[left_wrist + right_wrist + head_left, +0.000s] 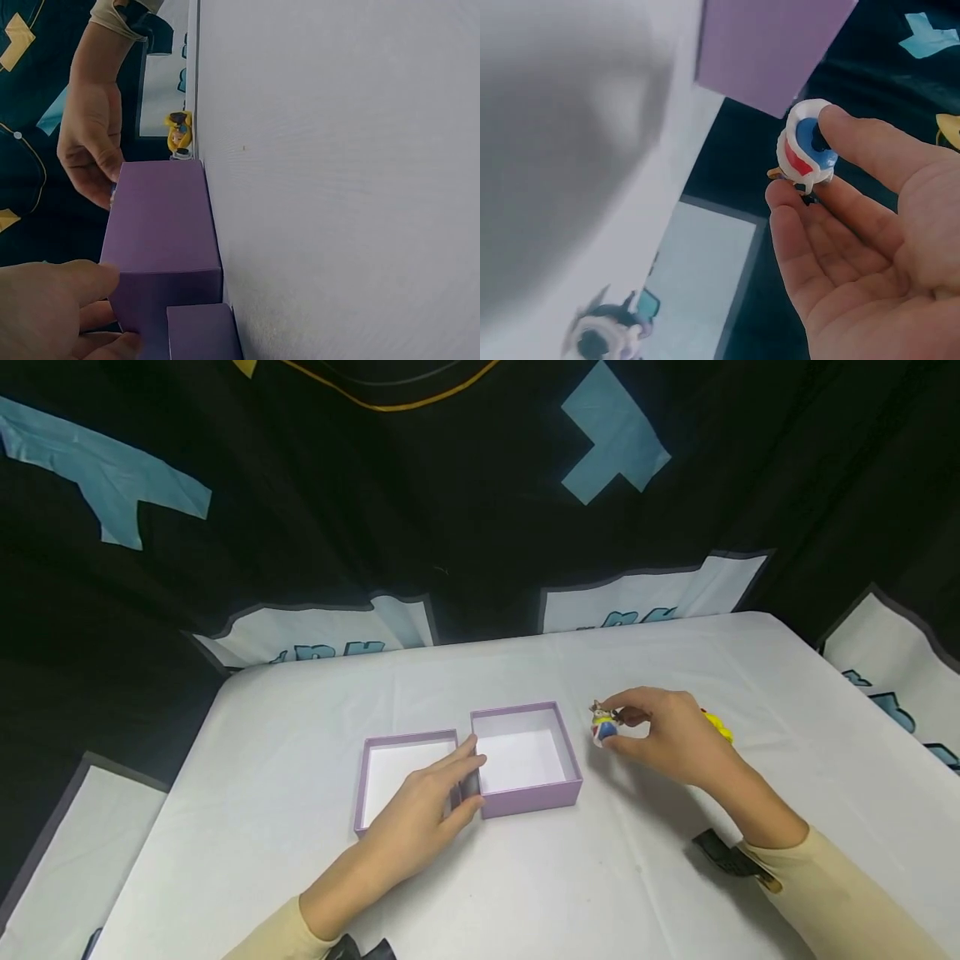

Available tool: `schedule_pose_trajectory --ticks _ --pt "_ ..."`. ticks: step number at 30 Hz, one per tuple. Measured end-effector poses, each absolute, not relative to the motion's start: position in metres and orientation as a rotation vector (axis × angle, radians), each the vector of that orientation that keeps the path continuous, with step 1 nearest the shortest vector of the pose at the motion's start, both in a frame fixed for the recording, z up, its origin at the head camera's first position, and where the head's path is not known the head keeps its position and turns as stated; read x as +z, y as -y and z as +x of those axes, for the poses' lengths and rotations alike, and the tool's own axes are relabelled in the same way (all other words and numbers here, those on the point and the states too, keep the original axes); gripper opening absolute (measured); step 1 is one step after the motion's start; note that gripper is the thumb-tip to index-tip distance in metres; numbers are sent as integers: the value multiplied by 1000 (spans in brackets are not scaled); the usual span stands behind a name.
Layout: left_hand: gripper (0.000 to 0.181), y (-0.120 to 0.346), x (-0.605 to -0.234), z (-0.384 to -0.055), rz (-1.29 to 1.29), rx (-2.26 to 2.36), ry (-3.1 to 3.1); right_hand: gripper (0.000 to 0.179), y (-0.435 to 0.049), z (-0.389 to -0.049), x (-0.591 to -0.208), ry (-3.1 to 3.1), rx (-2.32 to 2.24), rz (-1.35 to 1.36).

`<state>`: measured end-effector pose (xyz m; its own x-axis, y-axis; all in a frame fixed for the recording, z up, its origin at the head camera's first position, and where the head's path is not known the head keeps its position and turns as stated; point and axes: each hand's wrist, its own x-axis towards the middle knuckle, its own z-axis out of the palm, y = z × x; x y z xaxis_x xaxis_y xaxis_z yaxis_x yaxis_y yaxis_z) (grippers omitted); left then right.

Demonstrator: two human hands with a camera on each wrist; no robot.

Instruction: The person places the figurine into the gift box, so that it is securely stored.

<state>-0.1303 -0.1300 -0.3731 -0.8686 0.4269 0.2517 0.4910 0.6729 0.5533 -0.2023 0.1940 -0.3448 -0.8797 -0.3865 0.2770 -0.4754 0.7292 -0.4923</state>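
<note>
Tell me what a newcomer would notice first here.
Probably the small figurine, blue, red and white, pinched between the right hand's thumb and fingers, to the right of the boxes. Next, two open boxes side by side on the white table: the left purple box and the right purple box, with the left hand between them. Finally, a bright yellow toy peeks out behind the right hand.

The left box [408, 738] and right box [531, 801] are lilac outside, white inside. The figurine [808, 142] is white, blue and red; the toy [717, 727] farther right is mostly yellow. White bench [525, 893]; black far curtain [337, 510] with pale-blue patches [615, 435].
</note>
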Motion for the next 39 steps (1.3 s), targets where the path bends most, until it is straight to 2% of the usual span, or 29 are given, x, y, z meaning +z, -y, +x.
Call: schedule_pose_trajectory --ticks 15,23,39 --pt "46 132 -372 -129 -758 -979 2788 42 -150 -195 -326 2788 900 768" --pt "47 131 -371 -131 -754 -954 2807 45 -127 -193 -331 2817 919 837" --pt "48 132 -372 -131 -762 -931 2811 36 -98 -198 -346 2864 949 986"
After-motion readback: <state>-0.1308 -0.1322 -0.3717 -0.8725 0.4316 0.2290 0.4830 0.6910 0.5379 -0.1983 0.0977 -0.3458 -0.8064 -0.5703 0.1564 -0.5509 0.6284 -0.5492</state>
